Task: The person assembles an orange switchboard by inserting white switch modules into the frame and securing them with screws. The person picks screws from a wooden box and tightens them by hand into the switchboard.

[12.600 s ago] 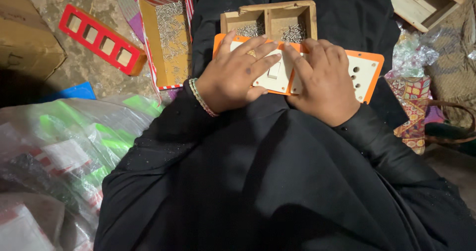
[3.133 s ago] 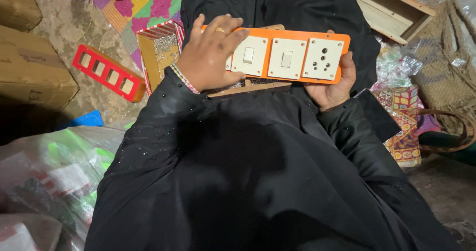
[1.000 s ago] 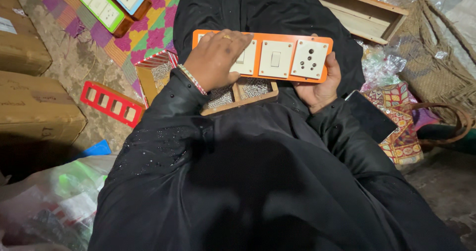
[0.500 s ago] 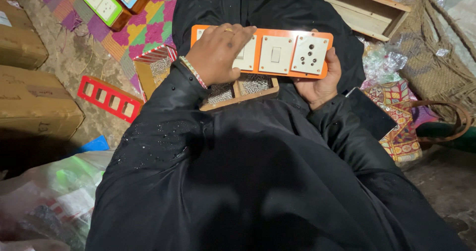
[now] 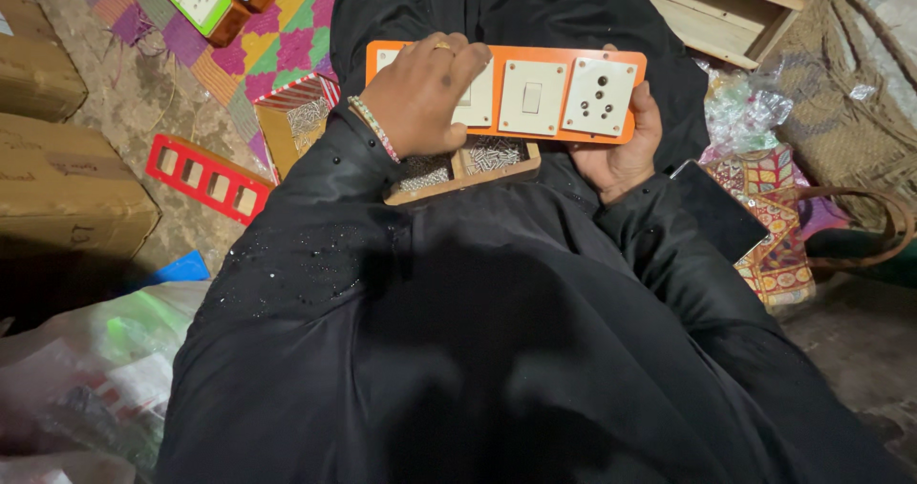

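An orange switch panel (image 5: 506, 94) with white switch and three-pin socket plates is held flat over the lap; the left hand (image 5: 420, 97) presses closed over its left end; the right hand (image 5: 621, 154) grips its right end from beneath; a wooden screw tray (image 5: 458, 171) sits just below.

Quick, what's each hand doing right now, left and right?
Left hand: palm down, fingers pressed on the left end of the orange switch panel.
Right hand: cupped under the panel's right end, holding it from below.
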